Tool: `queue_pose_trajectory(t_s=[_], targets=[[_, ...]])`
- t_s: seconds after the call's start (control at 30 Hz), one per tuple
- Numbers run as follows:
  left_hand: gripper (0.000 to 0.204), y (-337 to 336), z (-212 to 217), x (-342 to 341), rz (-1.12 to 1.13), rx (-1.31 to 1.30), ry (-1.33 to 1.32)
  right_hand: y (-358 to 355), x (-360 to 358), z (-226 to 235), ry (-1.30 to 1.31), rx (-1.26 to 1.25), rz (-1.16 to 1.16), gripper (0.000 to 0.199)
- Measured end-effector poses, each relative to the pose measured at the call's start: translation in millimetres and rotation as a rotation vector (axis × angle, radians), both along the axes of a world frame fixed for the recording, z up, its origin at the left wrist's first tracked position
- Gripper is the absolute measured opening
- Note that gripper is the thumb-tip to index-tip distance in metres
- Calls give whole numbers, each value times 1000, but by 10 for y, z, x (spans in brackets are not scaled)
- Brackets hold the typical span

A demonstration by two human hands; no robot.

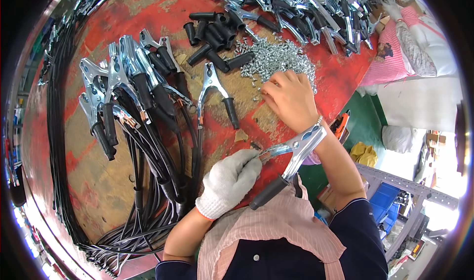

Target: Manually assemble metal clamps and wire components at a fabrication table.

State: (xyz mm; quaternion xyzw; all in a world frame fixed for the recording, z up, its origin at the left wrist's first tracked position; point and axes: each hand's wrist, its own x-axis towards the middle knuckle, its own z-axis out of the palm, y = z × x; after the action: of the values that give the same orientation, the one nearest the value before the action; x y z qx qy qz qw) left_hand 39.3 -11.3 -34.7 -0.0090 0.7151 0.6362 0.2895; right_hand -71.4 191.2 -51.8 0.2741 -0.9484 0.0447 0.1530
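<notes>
My left hand (232, 181), in a white knit glove, is closed around one handle end of a silver spring clamp (301, 146). The clamp's other handle wears a black sleeve (269, 193) and points down to the left; its jaws point up to the right, below my right forearm. My bare right hand (290, 98) rests at the near edge of a pile of small silver screws (276, 58). Its fingers are curled down, and what the fingertips pinch, if anything, is hidden.
A clamp joined to a cable (211, 85) lies left of my hands. Further left is a bunch of cabled clamps (123, 77) beside long black cables (57, 132). Black sleeves (213, 35) lie behind, with a heap of clamps (306, 13) at the back right of the red worn table (340, 87).
</notes>
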Motion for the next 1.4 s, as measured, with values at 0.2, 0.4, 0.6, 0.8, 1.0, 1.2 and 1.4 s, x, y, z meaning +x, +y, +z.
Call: queue_pose_trajectory(t_s=[0.2, 0.4, 0.6, 0.8, 1.0, 1.2, 1.4], targets=[[23, -15, 0, 17, 14, 21, -19, 11, 238, 29, -583, -953, -110, 12], [25, -48, 117, -22, 26, 47, -66, -41, 893, -10, -967, -1320, -214, 16], [24, -33, 82, 12, 1, 14, 3, -121, 1083, -110, -1005, -1434, -213, 13], [24, -37, 87, -15, -28, -21, 9, -68, 1137, -225, -1203, -1575, -181, 8], [31, -39, 52, -1, -66, -206, 343, 21, 1158, -150, -1058, -1514, -53, 21], [42, 17, 150, -36, -294, -619, 973, 138, 1095, 42, -1104, -1279, -81, 25], [29, 10, 170, -144, 146, -99, 215, 368, 662, -117, -260, -582, -262, 13]])
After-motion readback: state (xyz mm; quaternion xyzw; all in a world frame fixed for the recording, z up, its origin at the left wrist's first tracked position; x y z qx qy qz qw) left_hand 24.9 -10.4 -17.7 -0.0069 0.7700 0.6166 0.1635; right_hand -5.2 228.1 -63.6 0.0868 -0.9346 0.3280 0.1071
